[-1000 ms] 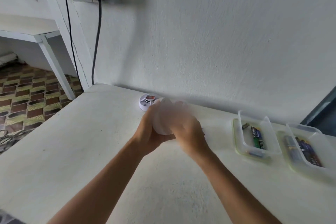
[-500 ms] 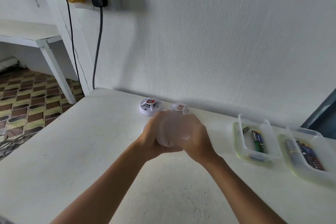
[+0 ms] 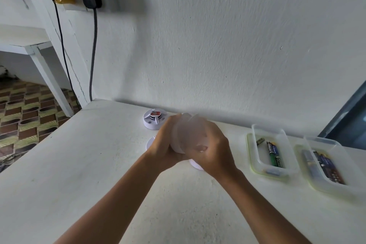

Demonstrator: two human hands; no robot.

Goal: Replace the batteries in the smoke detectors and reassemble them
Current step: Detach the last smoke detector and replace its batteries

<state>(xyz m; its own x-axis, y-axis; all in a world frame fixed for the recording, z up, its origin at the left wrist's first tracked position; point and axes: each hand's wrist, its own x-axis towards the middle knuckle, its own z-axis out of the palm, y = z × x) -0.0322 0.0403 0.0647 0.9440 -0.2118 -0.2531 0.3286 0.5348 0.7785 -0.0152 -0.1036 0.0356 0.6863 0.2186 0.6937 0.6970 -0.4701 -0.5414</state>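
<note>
Head view: left hand (image 3: 166, 142) and right hand (image 3: 213, 150) both clenched round blurred white round plastic smoke detector (image 3: 188, 134), raised above white bench (image 3: 79, 164), opposed grips likely for twisting halves apart or together. Second white round detector (image 3: 153, 120) resting near wall. Clear plastic tray (image 3: 255, 156) of batteries (image 3: 274, 153) just right, within reach.

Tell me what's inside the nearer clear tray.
The nearer clear tray holds a green and blue battery, a small dark battery by its far end, and another at the near end, blurred through the wall.
</note>
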